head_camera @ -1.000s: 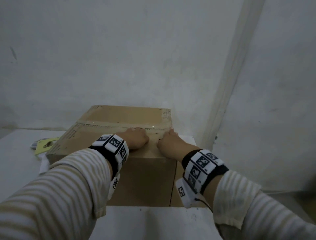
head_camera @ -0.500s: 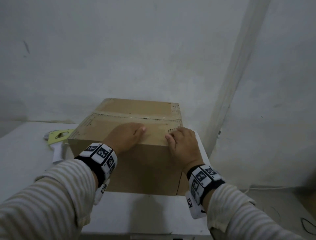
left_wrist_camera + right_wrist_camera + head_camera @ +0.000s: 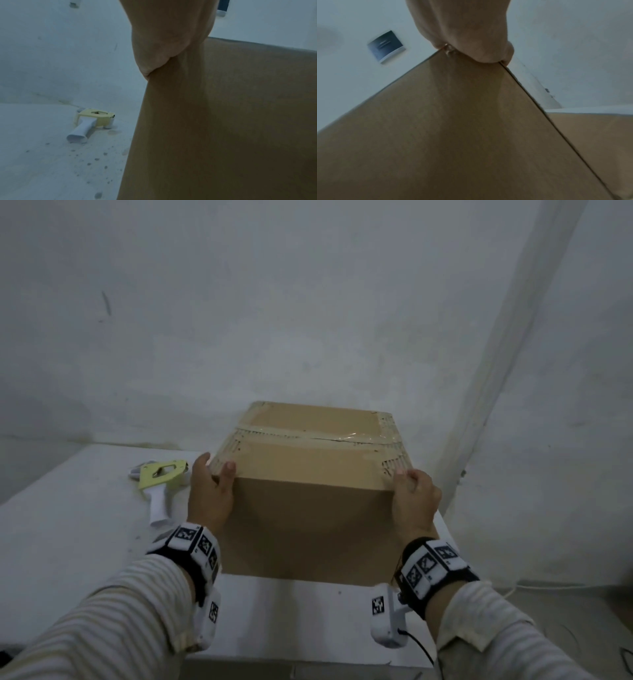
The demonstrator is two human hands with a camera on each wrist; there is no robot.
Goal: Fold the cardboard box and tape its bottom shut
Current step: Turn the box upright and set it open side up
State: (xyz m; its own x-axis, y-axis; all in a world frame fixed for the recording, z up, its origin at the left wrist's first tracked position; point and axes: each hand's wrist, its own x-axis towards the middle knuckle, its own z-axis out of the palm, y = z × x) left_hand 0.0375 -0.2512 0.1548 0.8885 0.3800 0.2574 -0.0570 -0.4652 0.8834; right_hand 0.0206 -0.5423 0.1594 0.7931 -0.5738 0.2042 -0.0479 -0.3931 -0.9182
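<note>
Cardboard box (image 3: 310,491), taped seam (image 3: 308,436) uppermost, was gripped at near top corners between left hand (image 3: 210,494) and right hand (image 3: 414,496).

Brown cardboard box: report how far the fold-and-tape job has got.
Done, by the look of it: the brown cardboard box stands folded on the white table, with clear tape along the seam of its upturned face. The yellow and white tape dispenser lies set down beside it. In hand: the left hand and right hand grip the near top corners. Left: probably only turning it over.
</note>
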